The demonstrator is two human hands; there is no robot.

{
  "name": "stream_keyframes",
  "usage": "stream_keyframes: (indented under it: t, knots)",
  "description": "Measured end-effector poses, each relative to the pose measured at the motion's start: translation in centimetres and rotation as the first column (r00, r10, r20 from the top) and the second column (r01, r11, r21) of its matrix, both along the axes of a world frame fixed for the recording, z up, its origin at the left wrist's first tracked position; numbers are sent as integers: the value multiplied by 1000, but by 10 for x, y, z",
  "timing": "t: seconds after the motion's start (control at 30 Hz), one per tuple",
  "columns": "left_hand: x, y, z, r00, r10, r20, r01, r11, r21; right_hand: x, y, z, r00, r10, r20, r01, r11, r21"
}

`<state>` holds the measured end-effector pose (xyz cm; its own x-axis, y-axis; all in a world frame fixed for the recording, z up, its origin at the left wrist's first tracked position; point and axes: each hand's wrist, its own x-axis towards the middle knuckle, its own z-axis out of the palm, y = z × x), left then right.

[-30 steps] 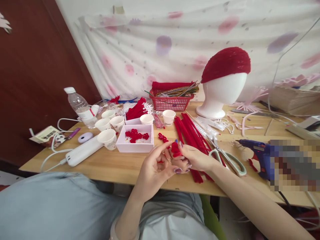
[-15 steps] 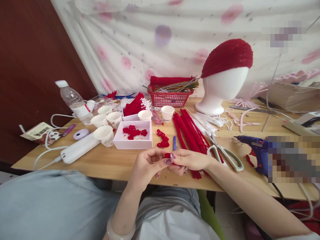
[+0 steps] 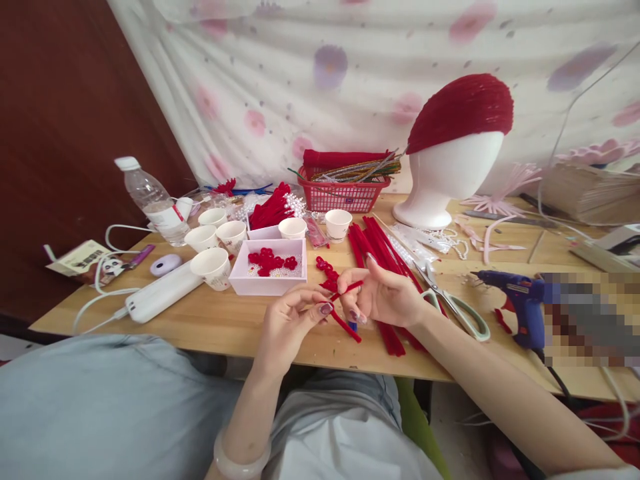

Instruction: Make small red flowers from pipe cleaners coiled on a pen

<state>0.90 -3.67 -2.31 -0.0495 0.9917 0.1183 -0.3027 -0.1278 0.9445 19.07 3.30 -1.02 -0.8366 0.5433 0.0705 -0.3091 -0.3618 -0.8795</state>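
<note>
My left hand (image 3: 293, 323) pinches a folded red pipe cleaner (image 3: 347, 327) between thumb and fingertips, just above the front of the wooden table. Two fuzzy ends stick out to the right, one slanting down and one slanting up. My right hand (image 3: 383, 297) is beside it with the thumb raised away from partly curled fingers. The upper end lies against or just before these fingers; contact is unclear. Behind my hands is a small red shaped pipe-cleaner piece (image 3: 326, 268), partly covered. A blue pen-like item (image 3: 353, 327) shows beneath the right hand.
Long red pipe cleaners (image 3: 390, 333) lie by the scissors (image 3: 453, 300). A blue glue gun (image 3: 523, 300) is at right. Left stand a white box (image 3: 267, 285) with red flowers and beads, and several paper cups (image 3: 210, 270). Behind are a red basket (image 3: 345, 197) and a foam head (image 3: 430, 173).
My hands have moved apart from their close grip. The right thumb has lifted away, and the pipe cleaner now shows with its two ends spread. The view has shifted slightly.
</note>
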Motion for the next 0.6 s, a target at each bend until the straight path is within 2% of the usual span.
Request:
stream_keyframes:
  t: [0.1,0.23,0.37,0.6]
  knots:
    - [5,-1,1,998,44,48,-41,998,-55,0,-4,0,999,10,-45,-9,1000,9]
    - [12,-4,2,996,81,44,-78,994,-74,-4,-9,-6,999,-23,-29,26,995,98]
    - [16,-6,0,995,90,34,-88,995,-51,-7,-10,-12,993,-113,-11,113,973,200]
    - [27,-9,-4,982,178,60,-172,981,-95,-14,-15,-7,971,-233,-56,240,935,261]
